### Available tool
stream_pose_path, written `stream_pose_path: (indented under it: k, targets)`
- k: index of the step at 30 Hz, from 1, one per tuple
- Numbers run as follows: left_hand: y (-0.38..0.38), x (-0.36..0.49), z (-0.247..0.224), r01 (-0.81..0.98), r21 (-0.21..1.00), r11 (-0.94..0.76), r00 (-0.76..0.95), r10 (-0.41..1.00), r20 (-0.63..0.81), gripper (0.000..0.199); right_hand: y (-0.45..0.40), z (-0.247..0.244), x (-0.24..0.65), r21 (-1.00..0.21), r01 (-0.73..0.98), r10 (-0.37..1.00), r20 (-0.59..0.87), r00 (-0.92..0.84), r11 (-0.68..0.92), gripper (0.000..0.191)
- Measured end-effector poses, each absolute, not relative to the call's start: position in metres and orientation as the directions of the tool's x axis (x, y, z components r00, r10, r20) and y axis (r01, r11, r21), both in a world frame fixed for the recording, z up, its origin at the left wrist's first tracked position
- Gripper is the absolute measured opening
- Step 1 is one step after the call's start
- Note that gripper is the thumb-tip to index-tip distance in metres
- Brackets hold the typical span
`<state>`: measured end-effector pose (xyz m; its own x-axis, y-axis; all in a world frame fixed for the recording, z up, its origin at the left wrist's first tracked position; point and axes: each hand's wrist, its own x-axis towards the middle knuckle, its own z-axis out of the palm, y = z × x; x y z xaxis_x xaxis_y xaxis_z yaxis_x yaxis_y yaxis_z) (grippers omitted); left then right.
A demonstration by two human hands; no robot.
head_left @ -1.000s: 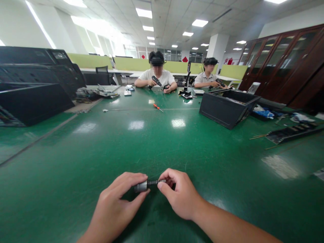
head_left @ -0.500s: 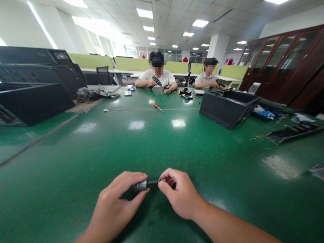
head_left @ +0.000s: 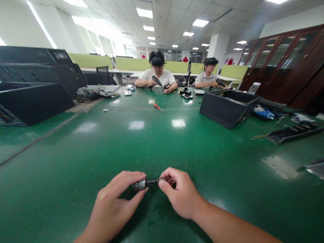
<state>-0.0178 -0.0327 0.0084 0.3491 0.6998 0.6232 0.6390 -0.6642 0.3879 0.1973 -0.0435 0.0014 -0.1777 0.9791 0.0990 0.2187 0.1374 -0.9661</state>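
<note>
Low in the middle of the head view is a metal cylinder with a thin shaft (head_left: 140, 185), lying sideways; I cannot tell its exact kind. My left hand (head_left: 118, 195) grips the wide grey cylinder between thumb and fingers. The narrow dark shaft points right, bare between my two hands. At its far end my right hand (head_left: 178, 190) pinches a small bright tip between thumb and forefinger. Fingers hide most of that tip. Both hands are just over the green table (head_left: 162, 145).
Further off lies an orange screwdriver (head_left: 158, 107). A black computer case (head_left: 222, 108) stands on the right, with loose metal parts (head_left: 293, 133) beyond it. More black cases (head_left: 32, 104) stand left. Across the table two people hold power drills (head_left: 157, 81).
My left hand has shifted slightly left with the cylinder, and a little more of the shaft shows. My right hand has hardly moved.
</note>
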Motion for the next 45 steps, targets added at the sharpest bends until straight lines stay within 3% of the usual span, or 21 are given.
stream_pose_path:
  k: [45]
  targets:
    - [-0.0319, -0.0200, 0.0124, 0.668, 0.391, -0.634, 0.306, 0.712, 0.632, 0.021, -0.0394, -0.0022, 0.1987, -0.978, 0.160, 0.985, 0.111, -0.133, 0.132, 0.008]
